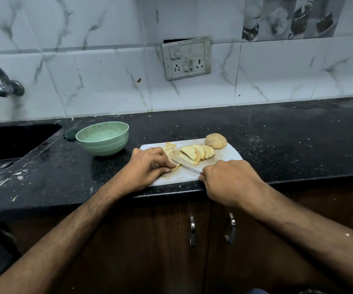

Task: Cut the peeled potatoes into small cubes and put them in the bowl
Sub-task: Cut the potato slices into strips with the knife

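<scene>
The step in hand looked like dicing a potato strip (176, 167) on the white cutting board (227, 154); to my eye it wanted short, even cuts, with the fingertips tucked back from the knife (185, 166). The left hand (148, 166) curled over the strip, pinching it down. The right hand (229, 181) was wrapped tight around the knife handle. Fanned slices (199, 152), a few cubes (169, 148) and a whole potato (215, 141) sat farther back; the green bowl (103, 137) waited on the counter (288, 141), seemingly empty.

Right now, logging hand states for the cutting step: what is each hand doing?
Left hand: fingers curled, pinching a potato piece on the cutting board.
Right hand: closed, gripping the knife.
</scene>
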{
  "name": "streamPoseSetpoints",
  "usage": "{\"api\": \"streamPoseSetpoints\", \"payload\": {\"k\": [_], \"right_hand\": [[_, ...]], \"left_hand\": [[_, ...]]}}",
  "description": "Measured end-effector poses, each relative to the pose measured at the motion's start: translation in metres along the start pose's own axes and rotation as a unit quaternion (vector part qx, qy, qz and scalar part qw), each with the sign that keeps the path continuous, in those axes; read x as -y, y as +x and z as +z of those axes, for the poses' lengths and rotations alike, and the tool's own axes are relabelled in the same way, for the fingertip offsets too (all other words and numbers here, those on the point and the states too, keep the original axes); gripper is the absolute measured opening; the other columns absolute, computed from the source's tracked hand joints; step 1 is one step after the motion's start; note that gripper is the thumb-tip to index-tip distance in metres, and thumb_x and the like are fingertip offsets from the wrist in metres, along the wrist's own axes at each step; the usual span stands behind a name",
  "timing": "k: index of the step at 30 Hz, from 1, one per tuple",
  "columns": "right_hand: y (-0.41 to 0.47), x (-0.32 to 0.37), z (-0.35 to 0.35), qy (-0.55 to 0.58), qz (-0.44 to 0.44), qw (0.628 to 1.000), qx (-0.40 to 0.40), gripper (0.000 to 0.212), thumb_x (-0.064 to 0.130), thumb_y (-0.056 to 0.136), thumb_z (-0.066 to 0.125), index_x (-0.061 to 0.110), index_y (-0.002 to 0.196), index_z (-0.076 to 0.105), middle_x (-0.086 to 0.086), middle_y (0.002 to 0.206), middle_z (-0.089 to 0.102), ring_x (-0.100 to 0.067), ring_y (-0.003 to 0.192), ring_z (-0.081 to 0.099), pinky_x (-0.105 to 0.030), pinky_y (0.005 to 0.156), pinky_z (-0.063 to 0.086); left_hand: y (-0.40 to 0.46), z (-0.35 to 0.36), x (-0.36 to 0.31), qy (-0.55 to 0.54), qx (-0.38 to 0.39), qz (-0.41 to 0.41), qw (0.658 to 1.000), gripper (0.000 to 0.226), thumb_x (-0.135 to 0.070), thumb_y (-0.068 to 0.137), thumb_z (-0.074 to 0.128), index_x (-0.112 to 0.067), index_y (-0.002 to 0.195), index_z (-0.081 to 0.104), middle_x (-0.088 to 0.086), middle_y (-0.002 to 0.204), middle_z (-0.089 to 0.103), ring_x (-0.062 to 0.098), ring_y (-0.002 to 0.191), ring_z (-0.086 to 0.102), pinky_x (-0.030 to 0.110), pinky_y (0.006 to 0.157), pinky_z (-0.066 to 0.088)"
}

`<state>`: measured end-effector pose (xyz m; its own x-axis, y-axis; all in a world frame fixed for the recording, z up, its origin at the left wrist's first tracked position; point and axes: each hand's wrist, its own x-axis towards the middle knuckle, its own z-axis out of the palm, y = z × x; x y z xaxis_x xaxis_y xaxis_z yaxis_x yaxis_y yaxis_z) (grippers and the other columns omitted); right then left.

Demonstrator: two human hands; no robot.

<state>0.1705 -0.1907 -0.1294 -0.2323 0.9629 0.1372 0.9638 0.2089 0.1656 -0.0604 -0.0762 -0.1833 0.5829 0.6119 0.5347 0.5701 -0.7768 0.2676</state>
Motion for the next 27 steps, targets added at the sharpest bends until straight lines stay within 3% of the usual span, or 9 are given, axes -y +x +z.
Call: {"api": "streamPoseSetpoints", "payload": {"k": [3,8,14,17,20,22,27], "right_hand": [[0.006,0.005,0.007,-0.034,-0.011,0.999,-0.035,0.026,0.032,0.102,0.036,0.02,0.109,0.059,-0.005,0.105,0.065,-0.027,0.09,0.063,-0.038,0.072,0.046],[-0.002,-0.007,-0.006,0.011,0.001,1.0,-0.016,0.038,0.044,0.105,0.026,0.024,0.107,0.059,-0.003,0.11,0.063,-0.025,0.098,0.06,-0.035,0.07,0.033],[-0.007,0.0,-0.01,0.023,0.009,1.0,0.017,0.038,0.045,0.104,0.028,0.022,0.109,0.057,-0.003,0.109,0.062,-0.021,0.081,0.044,-0.036,0.071,0.033],[-0.002,0.012,-0.005,0.016,0.004,1.0,0.011,0.03,0.037,0.104,0.033,0.02,0.112,0.056,-0.005,0.11,0.061,-0.024,0.083,0.05,-0.036,0.071,0.034],[0.006,0.02,0.004,-0.015,-0.012,1.0,-0.021,0.03,0.033,0.104,0.033,0.018,0.115,0.057,-0.006,0.108,0.062,-0.026,0.092,0.06,-0.038,0.073,0.046],[0.008,0.017,0.005,-0.008,-0.011,1.0,-0.023,0.035,0.036,0.106,0.029,0.018,0.113,0.058,-0.006,0.108,0.063,-0.025,0.095,0.06,-0.037,0.072,0.043],[0.0,0.002,-0.009,0.033,0.009,0.999,-0.002,0.035,0.044,0.106,0.025,0.024,0.098,0.053,-0.005,0.109,0.063,-0.025,0.09,0.056,-0.035,0.07,0.033]], "left_hand": [[-0.002,0.0,0.0,0.007,-0.006,0.009,1.0,0.017,-0.038,0.09,0.069,-0.036,0.104,0.077,-0.019,0.093,0.065,-0.005,0.09,0.06,0.056,0.077,0.05],[-0.004,-0.001,-0.006,0.017,-0.044,0.023,0.999,0.008,-0.03,0.086,0.077,-0.027,0.092,0.081,-0.015,0.087,0.071,-0.006,0.083,0.063,0.033,0.072,0.047],[-0.002,-0.002,-0.006,-0.005,-0.036,0.021,0.999,0.008,-0.023,0.087,0.08,-0.023,0.094,0.081,-0.013,0.089,0.071,0.0,0.084,0.066,0.033,0.078,0.055],[-0.001,-0.002,-0.006,-0.015,-0.025,0.018,0.999,0.01,-0.022,0.087,0.08,-0.024,0.096,0.081,-0.012,0.092,0.072,0.002,0.087,0.068,0.035,0.079,0.056],[-0.003,-0.001,-0.003,-0.017,-0.022,0.008,1.0,0.011,-0.034,0.089,0.075,-0.032,0.099,0.079,-0.016,0.094,0.071,0.002,0.091,0.067,0.047,0.08,0.055],[-0.004,0.001,0.0,-0.004,-0.029,0.005,1.0,0.013,-0.043,0.089,0.072,-0.035,0.099,0.078,-0.019,0.092,0.07,0.001,0.089,0.066,0.052,0.077,0.053],[-0.008,0.0,0.002,0.016,-0.105,-0.048,0.993,0.028,-0.064,0.075,0.072,-0.037,0.084,0.077,-0.02,0.077,0.068,-0.001,0.084,0.062,0.047,0.081,0.043]]}}
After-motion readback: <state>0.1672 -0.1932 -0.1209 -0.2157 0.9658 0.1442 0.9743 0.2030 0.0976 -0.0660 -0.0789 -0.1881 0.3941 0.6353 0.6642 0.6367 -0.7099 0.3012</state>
